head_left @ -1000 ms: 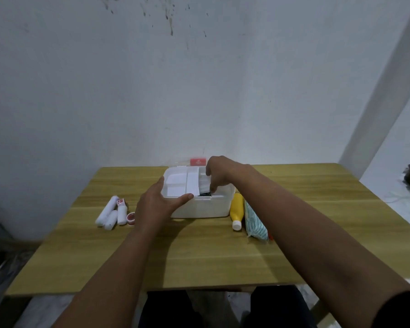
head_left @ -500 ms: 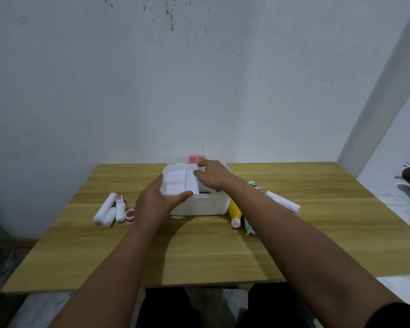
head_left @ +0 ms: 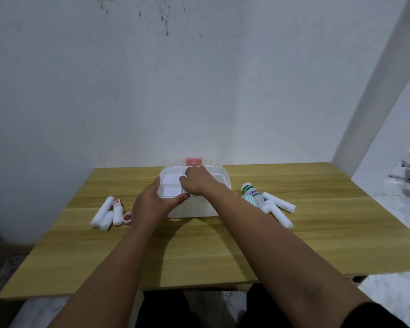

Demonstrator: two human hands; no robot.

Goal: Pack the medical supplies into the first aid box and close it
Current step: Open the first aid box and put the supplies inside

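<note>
The white first aid box (head_left: 194, 208) stands at the table's far middle, its lid open behind it with a red label (head_left: 193, 161). A white compartment tray (head_left: 172, 183) sits in the box's top. My left hand (head_left: 152, 204) clasps the box's front left corner, thumb along the rim. My right hand (head_left: 197, 183) rests on the tray's middle with fingers curled down onto it. Left of the box lie white bandage rolls (head_left: 102, 210), a red-labelled tube (head_left: 117, 210) and a small red cap (head_left: 127, 218). To the right are a green-capped clear bottle (head_left: 251, 191), a teal striped pack (head_left: 248, 200) and more white rolls (head_left: 279, 204).
The wooden table (head_left: 199, 252) stands against a white wall (head_left: 199, 91). My right forearm crosses the table and hides what lies just right of the box. A white pillar (head_left: 376, 91) rises at the right, with floor and dark objects beyond it.
My right hand has slid from the tray's right end to its middle. The left hand has stayed on the box. The view has drawn back, and the supplies on the right have come into sight.
</note>
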